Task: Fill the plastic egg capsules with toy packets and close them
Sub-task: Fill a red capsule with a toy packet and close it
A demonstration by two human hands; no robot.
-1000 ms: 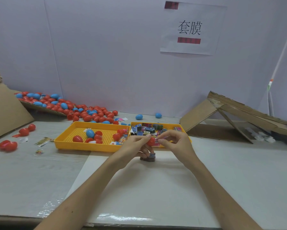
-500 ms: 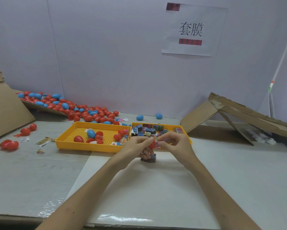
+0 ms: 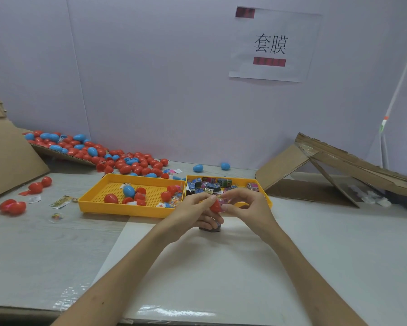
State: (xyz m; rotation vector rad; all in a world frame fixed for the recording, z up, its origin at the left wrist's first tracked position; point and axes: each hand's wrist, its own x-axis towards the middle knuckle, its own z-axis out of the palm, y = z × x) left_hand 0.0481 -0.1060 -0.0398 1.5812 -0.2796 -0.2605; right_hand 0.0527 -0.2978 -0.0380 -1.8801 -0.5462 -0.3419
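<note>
Our left hand and right hand both pinch a red plastic egg capsule near the yellow perforated plastic tray.

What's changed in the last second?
Hardly anything. The left hand and the right hand still grip the same red egg in front of the yellow trays; they have turned it slightly, so more of its shell shows. Nothing was picked up or let go. The loose eggs and cardboard are unchanged.

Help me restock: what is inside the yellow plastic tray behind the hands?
Printed toy packets fill the yellow plastic tray's far part; the left hand and right hand cover the near part.
</note>
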